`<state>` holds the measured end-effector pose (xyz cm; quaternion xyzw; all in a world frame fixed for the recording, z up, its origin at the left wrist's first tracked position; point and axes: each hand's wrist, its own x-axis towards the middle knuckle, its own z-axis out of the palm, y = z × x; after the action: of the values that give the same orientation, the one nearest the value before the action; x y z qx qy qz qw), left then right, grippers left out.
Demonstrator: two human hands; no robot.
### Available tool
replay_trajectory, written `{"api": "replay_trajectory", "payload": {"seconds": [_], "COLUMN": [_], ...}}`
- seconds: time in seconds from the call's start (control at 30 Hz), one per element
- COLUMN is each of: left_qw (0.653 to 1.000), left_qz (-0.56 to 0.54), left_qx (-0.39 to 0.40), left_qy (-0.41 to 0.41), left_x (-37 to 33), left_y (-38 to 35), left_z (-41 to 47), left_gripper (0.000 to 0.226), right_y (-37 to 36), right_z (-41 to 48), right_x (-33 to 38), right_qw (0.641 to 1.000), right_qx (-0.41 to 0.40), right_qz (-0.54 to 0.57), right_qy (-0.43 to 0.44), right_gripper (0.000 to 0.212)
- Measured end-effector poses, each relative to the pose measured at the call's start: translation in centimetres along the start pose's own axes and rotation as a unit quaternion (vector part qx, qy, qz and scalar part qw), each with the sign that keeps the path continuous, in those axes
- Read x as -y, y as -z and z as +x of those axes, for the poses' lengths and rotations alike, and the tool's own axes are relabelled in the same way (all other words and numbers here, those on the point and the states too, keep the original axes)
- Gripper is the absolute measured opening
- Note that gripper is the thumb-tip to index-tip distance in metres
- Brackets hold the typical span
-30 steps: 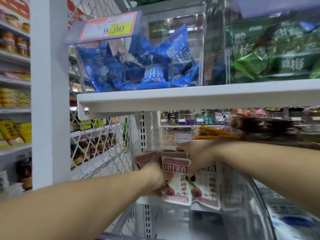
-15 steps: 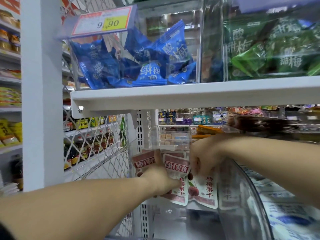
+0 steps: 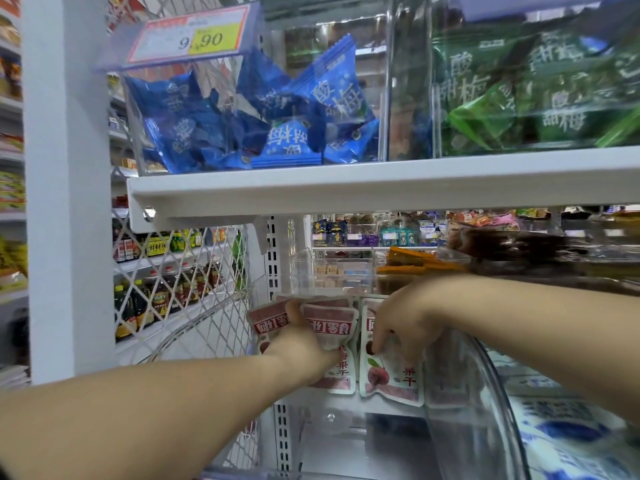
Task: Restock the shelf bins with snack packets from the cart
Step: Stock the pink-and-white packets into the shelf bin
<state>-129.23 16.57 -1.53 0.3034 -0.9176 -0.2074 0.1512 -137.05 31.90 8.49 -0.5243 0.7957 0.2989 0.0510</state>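
Packets (image 3: pixel 332 329), pink and white with red fruit printed on them, stand upright in the lower centre of the frame, inside a clear bin (image 3: pixel 332 271) under the white shelf (image 3: pixel 381 188). The left hand (image 3: pixel 301 344) grips a small stack of them, thumb across the front and fingers curled behind, probably to keep them together and on edge so they do not flop flat. Just to its right, the right hand (image 3: pixel 405 320) curls its fingers over the top of another one, fingertips (image 3: pixel 375 346) pressed on its printed face. It seems to be seating that one in line with its face outward. I cannot tell whether the thumb closes behind it. Both forearms reach in below the shelf, so the hands work low and close together. Blue packs (image 3: pixel 277 133) and green packs (image 3: pixel 519 98) fill bins on top of the shelf, below a price tag (image 3: pixel 194 36) at upper left. The cart is not in view.
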Motion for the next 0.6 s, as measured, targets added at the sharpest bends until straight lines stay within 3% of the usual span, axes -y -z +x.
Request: {"api": "replay_trajectory", "payload": {"seconds": [0.2, 0.37, 0.5, 0.6], "left_qw": [0.995, 0.985, 0.973, 0.931], "left_qz": [-0.005, 0.021, 0.151, 0.295], "left_qx": [0.095, 0.168, 0.174, 0.214], "left_qy": [-0.015, 0.032, -0.002, -0.028], "left_x": [-1.4, -1.6, -1.7, -2.0], "left_y": [0.9, 2.6, 5.7, 6.5], "left_z": [-1.7, -2.5, -3.7, -5.4], "left_gripper": [0.053, 0.052, 0.043, 0.05], "right_y": [0.1, 0.3, 0.9, 1.0], "right_z": [-1.2, -1.4, -1.1, 0.0], "right_x": [-0.3, -0.3, 0.5, 1.7], "right_qw": [0.992, 0.986, 0.989, 0.993], "right_qx": [-0.087, -0.11, -0.09, -0.038], "right_qz": [0.088, 0.123, 0.116, 0.1], "right_qy": [0.009, 0.009, 0.035, 0.048], "right_gripper": [0.059, 0.061, 0.067, 0.078]}}
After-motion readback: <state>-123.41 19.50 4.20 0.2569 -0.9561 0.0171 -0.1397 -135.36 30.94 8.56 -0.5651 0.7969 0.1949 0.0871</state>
